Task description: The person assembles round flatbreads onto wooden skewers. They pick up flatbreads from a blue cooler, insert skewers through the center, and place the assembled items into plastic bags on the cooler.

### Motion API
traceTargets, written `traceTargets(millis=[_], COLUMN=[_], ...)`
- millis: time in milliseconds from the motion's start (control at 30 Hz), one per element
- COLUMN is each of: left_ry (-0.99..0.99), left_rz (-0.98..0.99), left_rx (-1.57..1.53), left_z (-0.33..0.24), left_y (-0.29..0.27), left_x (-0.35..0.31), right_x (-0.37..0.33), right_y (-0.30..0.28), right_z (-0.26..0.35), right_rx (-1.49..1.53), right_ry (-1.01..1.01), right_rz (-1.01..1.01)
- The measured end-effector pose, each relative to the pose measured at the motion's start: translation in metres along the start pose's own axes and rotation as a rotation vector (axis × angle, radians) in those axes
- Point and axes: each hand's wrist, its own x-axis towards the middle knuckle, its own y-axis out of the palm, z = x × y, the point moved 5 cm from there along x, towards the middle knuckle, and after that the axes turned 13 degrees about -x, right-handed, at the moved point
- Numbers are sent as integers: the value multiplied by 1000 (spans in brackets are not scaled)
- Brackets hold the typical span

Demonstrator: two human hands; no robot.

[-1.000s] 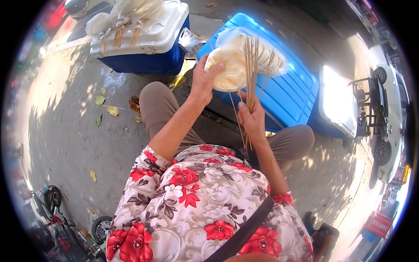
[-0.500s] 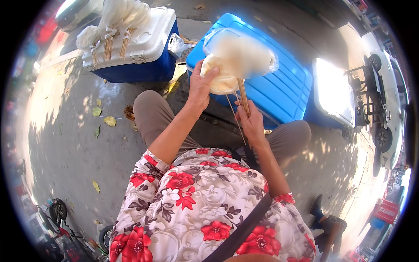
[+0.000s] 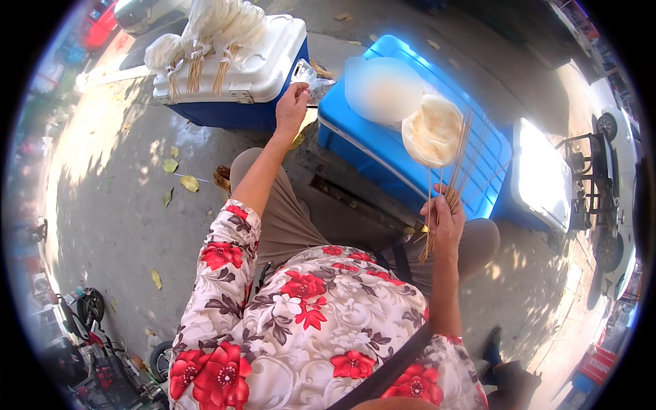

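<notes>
My right hand (image 3: 445,217) is closed around a bundle of thin wooden sticks (image 3: 459,174) that fan out upward. Two of the sticks run up to a round, cream-coloured wafer-like disc (image 3: 432,130) above the blue box. Behind and left of the disc is a larger pale round shape (image 3: 384,89), too blurred to name. My left hand (image 3: 292,108) reaches to the side of the white-lidded cooler box (image 3: 272,58), its fingers drawn together at the lower edge of a clear plastic bag (image 3: 303,73) there.
Several plastic-wrapped bundles on sticks (image 3: 225,34) lie on the cooler's lid. A blue lidded box (image 3: 403,174) stands before me, with another white-lidded box (image 3: 541,171) to its right. Fallen leaves (image 3: 189,183) dot the pavement. A parked vehicle (image 3: 618,157) is far right.
My left hand has let go of the pale disc and moved left to the plastic bag beside the cooler. My right hand has moved right and down with the sticks, and the disc has shifted right.
</notes>
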Motion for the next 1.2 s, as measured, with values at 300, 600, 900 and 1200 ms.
traceTargets(millis=[300, 600, 900, 1200], left_ry=[226, 173, 141, 255], left_rz=[395, 344, 345, 372], left_rx=[1045, 881, 1109, 1085], left_z=[39, 43, 45, 29], left_y=[21, 5, -20, -25], left_x=[23, 19, 20, -2], right_x=[-8, -8, -6, -8], right_y=[-1, -1, 5, 1], right_z=[9, 5, 5, 3], right_rx=[23, 56, 78, 115], right_ry=[50, 72, 44, 35], right_rz=[-50, -66, -2, 1])
